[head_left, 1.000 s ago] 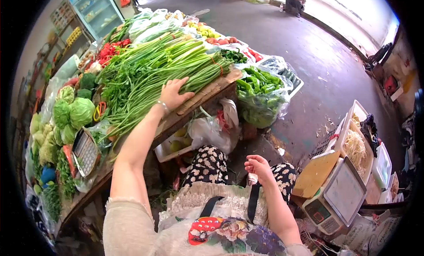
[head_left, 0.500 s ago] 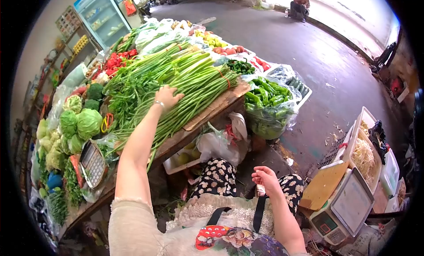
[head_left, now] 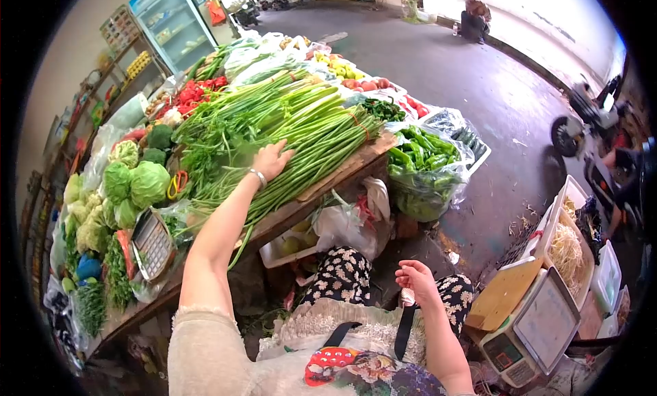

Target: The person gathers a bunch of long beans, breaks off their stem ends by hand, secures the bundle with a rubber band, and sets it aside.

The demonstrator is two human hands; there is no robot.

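Observation:
My left hand [head_left: 274, 161], with a bracelet at the wrist, lies on a bundle of long green beans [head_left: 335, 148]. Its fingers are stretched out over the stalks and not wrapped round them. Leafy celery-like greens [head_left: 219, 133] lie beside and behind the beans. My right hand [head_left: 416, 278] hovers over my lap with the fingers curled. A small whitish and reddish thing [head_left: 408, 297] shows at its lower edge; what it is cannot be made out.
Cabbages [head_left: 149, 182], a calculator [head_left: 153, 245] and red peppers [head_left: 198, 91] share the stall at left. Green peppers [head_left: 421, 150] fill a bag at its right end. A scale [head_left: 527, 327] and a bin of sprouts [head_left: 567, 249] stand at right. A scooter [head_left: 575, 133] is at far right.
The view has shifted slightly, so the stall appears farther right. My left hand stays on the beans, its fingers a little more together. A scooter and part of a person have appeared at right.

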